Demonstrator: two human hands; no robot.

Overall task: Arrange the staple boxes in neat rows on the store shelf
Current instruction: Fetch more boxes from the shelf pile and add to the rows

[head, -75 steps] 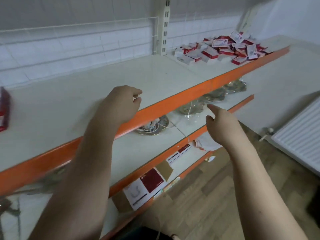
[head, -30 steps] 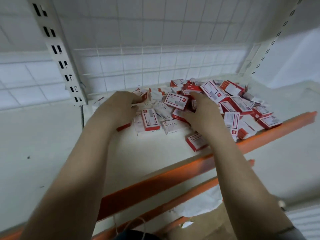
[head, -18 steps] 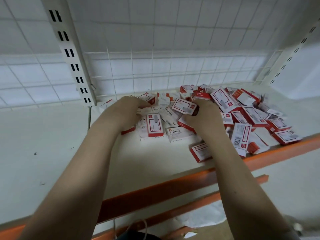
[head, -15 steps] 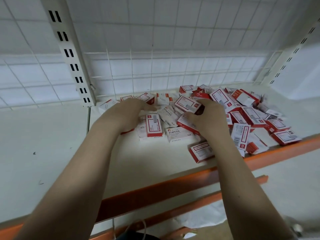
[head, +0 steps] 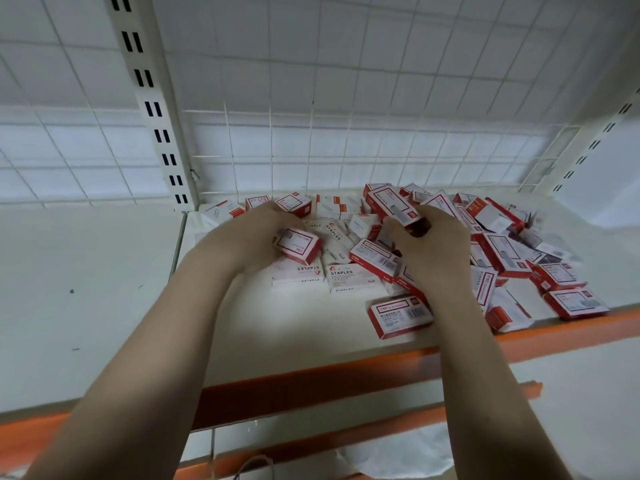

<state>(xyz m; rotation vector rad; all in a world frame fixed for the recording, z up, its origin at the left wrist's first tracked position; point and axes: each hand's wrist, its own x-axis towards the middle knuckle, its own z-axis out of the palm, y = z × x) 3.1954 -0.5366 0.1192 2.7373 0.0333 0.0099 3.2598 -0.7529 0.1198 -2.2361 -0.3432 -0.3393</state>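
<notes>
On the shelf (head: 304,327), both hands' fingers now clamp lifted staple boxes: left (head: 297,243), right (head: 393,205).

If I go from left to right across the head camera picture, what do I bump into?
Slotted shelf post → left hand → box it holds → box the right hand holds → right hand → messy pile of staple boxes.

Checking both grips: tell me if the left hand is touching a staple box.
Touching. The head view shows the left hand holding a red-and-white box, lifted above the boxes lying flat.
</notes>
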